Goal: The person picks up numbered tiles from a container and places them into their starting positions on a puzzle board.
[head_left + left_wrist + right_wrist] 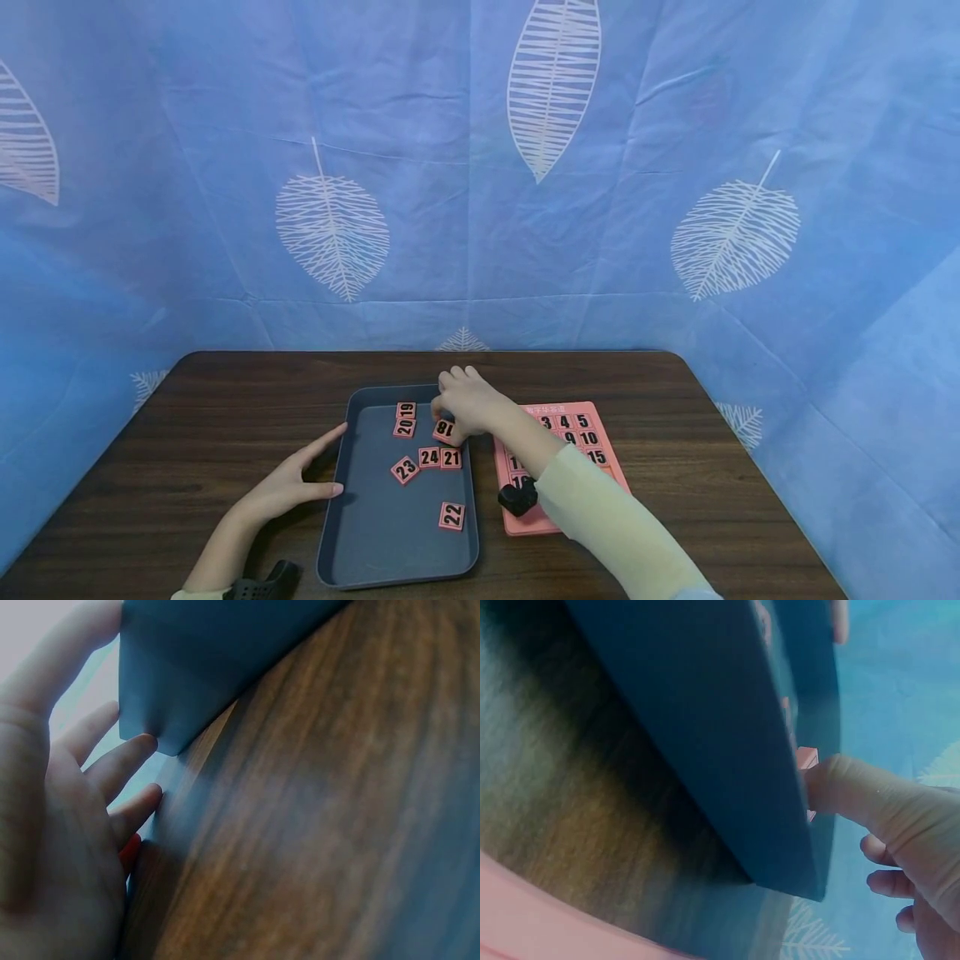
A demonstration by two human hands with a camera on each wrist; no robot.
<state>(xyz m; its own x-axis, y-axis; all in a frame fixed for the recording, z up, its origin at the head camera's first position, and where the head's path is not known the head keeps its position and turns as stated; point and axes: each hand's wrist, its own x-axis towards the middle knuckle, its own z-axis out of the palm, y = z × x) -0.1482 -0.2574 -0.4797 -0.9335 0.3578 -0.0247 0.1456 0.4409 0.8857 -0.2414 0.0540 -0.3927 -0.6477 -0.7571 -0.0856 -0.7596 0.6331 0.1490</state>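
Note:
A dark grey tray (375,537) lies on the table with pink number tiles inside. Over its far right part, my right hand (474,406) pinches the tile marked 18 (443,429) between thumb and index finger. The right wrist view has the thumb against this pink tile (807,757), partly behind the tray wall (697,697). My left hand (279,490) is spread at the tray's left side, fingertips and thumb at the rim. Tiles 19 (406,410), 20 (404,428), 24 (430,457), 21 (451,458), 23 (405,470) and 22 (452,516) lie in the tray.
Right of the tray lies a pink number board (600,479) with numbered tiles set in rows, partly hidden by my right forearm. Black wrist straps (517,498) show on both arms. A blue leaf-patterned cloth (480,233) hangs behind the dark wooden table (705,517).

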